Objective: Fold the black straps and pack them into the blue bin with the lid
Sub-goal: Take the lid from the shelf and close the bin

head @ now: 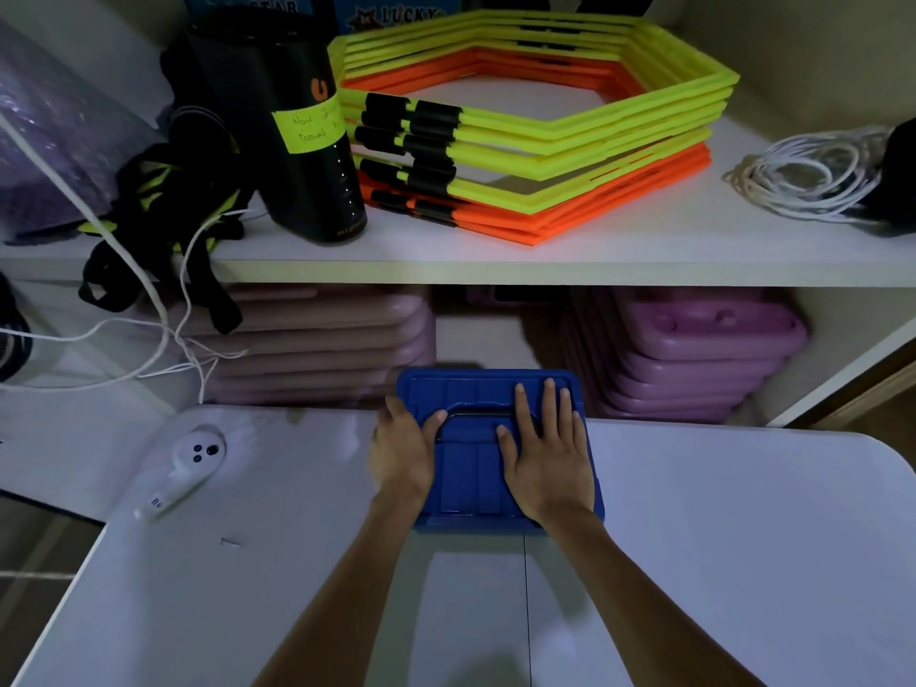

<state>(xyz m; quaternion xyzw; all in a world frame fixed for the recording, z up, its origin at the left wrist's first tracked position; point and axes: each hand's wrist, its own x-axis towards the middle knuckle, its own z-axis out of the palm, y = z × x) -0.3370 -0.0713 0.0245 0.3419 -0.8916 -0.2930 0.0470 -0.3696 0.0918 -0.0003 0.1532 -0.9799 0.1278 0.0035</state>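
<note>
The blue bin [476, 468] stands on the white table at its far edge, with its lid closed on top. My right hand [543, 453] lies flat on the right half of the lid, fingers straight and spread. My left hand [404, 451] holds the bin's left edge, thumb on the lid near the black handle recess, fingers wrapped down the side. A tangle of black straps [163, 220] with yellow-green patches hangs off the left end of the shelf above. The bin's inside is hidden.
A white table [718, 562] spans the foreground, with a white controller [186, 468] on its left. On the shelf stand a black cylinder [292, 136], stacked yellow and orange hexagon frames [535, 131] and a white cord coil [813, 176]. Purple lids [694, 349] stack below. White cords [163, 314] dangle left.
</note>
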